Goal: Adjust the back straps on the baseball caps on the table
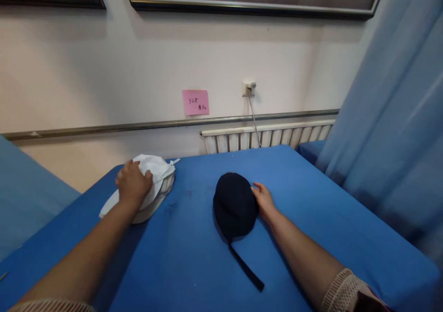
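- While the left hand [133,181] curls over one white cap [156,167],
- one round, dark cap [234,206], one strap [246,267] trailing, touches the right hand [264,202];
- whether either grips, can't tell!

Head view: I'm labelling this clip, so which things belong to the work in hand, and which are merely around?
In hand:
- white cap under left hand
- dark cap at right hand

Just around:
- pink note
- wall socket
- radiator
- blue curtain

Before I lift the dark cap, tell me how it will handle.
The dark cap looks like soft cloth, so it will probably sag and feel light. Its loose strap trails on the blue sheet, so it would likely dangle.
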A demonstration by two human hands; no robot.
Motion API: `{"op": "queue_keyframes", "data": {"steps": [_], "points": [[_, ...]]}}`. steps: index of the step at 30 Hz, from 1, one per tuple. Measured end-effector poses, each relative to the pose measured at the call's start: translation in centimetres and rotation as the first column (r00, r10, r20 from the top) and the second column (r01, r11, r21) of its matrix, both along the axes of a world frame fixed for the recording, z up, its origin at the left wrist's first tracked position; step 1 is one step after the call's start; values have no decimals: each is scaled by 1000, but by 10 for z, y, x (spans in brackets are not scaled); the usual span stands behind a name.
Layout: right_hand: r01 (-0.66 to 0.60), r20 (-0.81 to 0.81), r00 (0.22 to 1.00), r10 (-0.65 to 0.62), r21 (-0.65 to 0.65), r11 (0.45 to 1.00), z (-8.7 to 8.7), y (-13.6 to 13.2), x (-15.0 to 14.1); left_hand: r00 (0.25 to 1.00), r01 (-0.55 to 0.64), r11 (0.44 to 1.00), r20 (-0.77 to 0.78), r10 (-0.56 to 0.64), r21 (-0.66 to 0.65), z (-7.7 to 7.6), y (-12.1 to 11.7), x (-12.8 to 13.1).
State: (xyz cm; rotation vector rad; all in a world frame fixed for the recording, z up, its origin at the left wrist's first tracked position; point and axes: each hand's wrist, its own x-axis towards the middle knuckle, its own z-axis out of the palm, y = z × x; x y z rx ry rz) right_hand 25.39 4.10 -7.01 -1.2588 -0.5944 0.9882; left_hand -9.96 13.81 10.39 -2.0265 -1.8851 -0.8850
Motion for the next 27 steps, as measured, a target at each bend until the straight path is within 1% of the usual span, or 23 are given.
{"op": "queue_keyframes", "data": {"steps": [2,3,4,5,6,7,8,9,10,11,13,15,16,17,19,21,23,25,27], "points": [[26,64,998,-24,-29,999,-1,4,5,994,108,993,-15,-108,55,-20,-38,30],[38,91,995,-34,-42,998,-1,5,7,974,226,973,-36,-224,53,-33,-62,48],[46,111,993,-40,-53,998,-1,6,9,896,444,894,-39,-443,54,-48,-88,65],[47,122,992,-40,-61,997,-1,7,10,769,637,771,-64,-636,-11,-62,-114,83],[41,125,992,-32,-67,997,0,6,10,644,758,649,-79,-761,-67,-76,-138,98],[26,119,993,-17,-70,997,1,5,10,557,816,564,-88,-826,-127,-88,-157,112],[1,104,995,6,-70,998,2,2,9,492,849,503,-105,-864,-163,-97,-170,122],[-30,84,996,36,-66,997,4,-2,7,459,859,474,-122,-880,-194,-105,-175,130],[-66,63,996,70,-60,996,7,-6,5,468,848,487,-133,-873,-211,-110,-174,134],[-109,35,993,110,-44,993,10,-11,2,510,824,529,-141,-849,-202,-113,-166,135],[-206,-35,978,207,20,978,16,-22,-4,656,726,670,-136,-742,-151,-118,-138,130],[-305,-105,943,317,115,945,22,-31,-11,783,601,790,-106,-613,-123,-123,-104,118],[-343,-115,925,362,151,927,24,-33,-14,835,534,836,-77,-545,-126,-125,-91,112],[-377,-103,912,398,174,910,25,-35,-17,870,483,865,-43,-492,-135,-128,-80,106],[-426,3,902,432,164,890,22,-34,-22,894,442,886,-13,-448,-142,-131,-70,97],[-454,124,890,440,129,882,16,-31,-26,896,441,888,2,-445,-133,-132,-73,91],[-462,192,878,438,106,881,10,-28,-29,878,478,872,46,-476,-104,-130,-82,88],[-481,243,862,445,111,870,7,-29,-32,842,535,841,121,-525,-73,-126,-91,87],[-513,330,826,457,106,852,7,-32,-35,807,575,817,197,-556,-49,-122,-97,85]]}}
